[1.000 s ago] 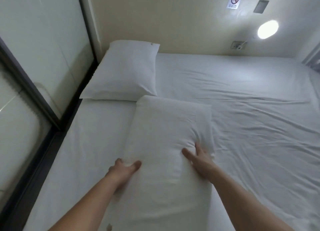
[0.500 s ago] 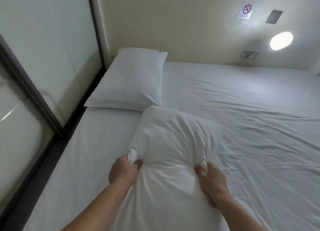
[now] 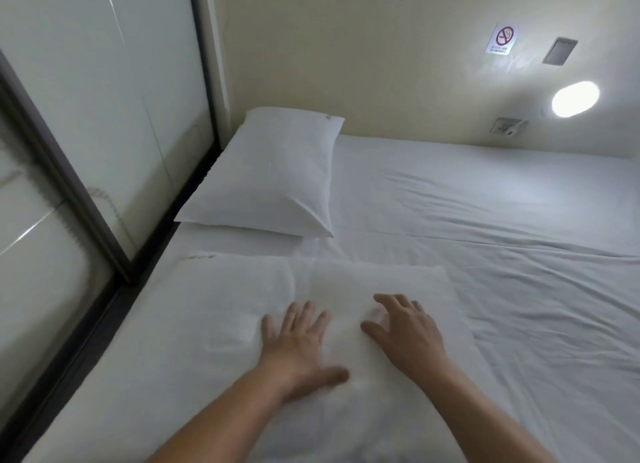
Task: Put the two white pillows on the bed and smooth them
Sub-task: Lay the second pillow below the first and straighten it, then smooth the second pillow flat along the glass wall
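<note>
One white pillow point(image 3: 273, 175) lies flat in the far left corner of the bed point(image 3: 502, 220), against the wall. The second white pillow point(image 3: 346, 282) lies crosswise on the sheet just in front of it, blurred. My left hand point(image 3: 298, 348) rests palm down on this near pillow with fingers spread. My right hand point(image 3: 405, 334) is flat on it too, a little to the right, fingers apart. Neither hand grips any fabric.
A glass panel with a dark frame point(image 3: 69, 192) runs along the bed's left side. On the back wall are a lit round lamp point(image 3: 575, 98), a socket point(image 3: 507, 127) and a no-smoking sign point(image 3: 503, 39). The wrinkled white sheet stretches off to the right.
Half a second ago both hands were clenched on bunched pillow fabric. They have let go and now lie flat on it. The pillow has turned crosswise and flattened.
</note>
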The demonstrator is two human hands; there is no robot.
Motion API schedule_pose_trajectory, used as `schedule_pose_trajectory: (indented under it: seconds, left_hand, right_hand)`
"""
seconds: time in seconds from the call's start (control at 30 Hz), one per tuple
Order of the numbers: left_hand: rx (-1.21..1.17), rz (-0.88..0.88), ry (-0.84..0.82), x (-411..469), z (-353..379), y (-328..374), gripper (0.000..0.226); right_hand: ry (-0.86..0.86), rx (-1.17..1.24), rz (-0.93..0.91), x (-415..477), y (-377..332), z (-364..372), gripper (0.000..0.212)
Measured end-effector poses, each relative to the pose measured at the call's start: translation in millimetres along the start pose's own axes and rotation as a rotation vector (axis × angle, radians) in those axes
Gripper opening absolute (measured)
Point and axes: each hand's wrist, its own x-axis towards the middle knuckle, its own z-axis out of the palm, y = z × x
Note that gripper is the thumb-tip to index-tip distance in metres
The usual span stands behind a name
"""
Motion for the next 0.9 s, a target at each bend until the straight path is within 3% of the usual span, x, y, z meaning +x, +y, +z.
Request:
schedule_pose_trajectory:
  seconds: [0.07, 0.1, 0.2, 0.27, 0.33, 0.4, 0.67, 0.73, 0.8, 0.9]
  left_hand:
    - [0.134, 0.012, -0.074, -17.5, 23.5, -2.1, 0.128]
    - [0.224, 0.017, -0.083, -25.4, 31.1, -4.7, 0.125]
    - [0.358, -0.042, 0.29, -44.4, 44.1, -26.8, 0.059]
    - [0.401, -0.053, 0.283, -49.6, 45.5, -44.5, 0.037]
    - [0.435, -0.027, 0.413, -41.7, 55.2, -57.9, 0.011]
    - [0.431, 0.05, 0.433, -41.4, 56.1, -66.8, 0.015]
    - [0.474, 0.315, 0.646, -64.8, -61.4, -105.8, 0.014]
    - [0.45, 0.224, 0.682, -71.1, -88.9, -126.1, 0.016]
    - [0.386, 0.004, 0.694, -74.1, -110.9, -153.7, 0.014]
    - [0.103, -0.332, 0.463, -77.2, -103.0, -179.4, 0.024]
  right_hand:
    - [-0.153, -0.046, -0.061, 39.7, 6.2, 6.2, 0.083]
    - [-0.224, -0.066, -0.071, 55.8, 7.2, 11.3, 0.094]
    - [-0.331, -0.165, -0.087, 85.1, 9.4, 39.6, 0.105]
    - [-0.316, -0.226, -0.04, 90.5, 6.4, 61.1, 0.087]
    - [-0.269, -0.258, -0.018, 89.8, 2.9, 74.8, 0.047]
    - [-0.244, -0.242, -0.039, 85.2, -2.6, 76.3, 0.022]
    - [-0.209, -0.028, -0.085, 72.3, -32.8, -18.3, 0.024]
    - [-0.217, 0.067, -0.093, 57.7, -35.6, -27.0, 0.028]
    - [-0.226, 0.231, -0.047, 38.7, -40.7, -19.8, 0.03]
    - [-0.23, 0.358, 0.057, 21.5, -48.6, 3.7, 0.027]
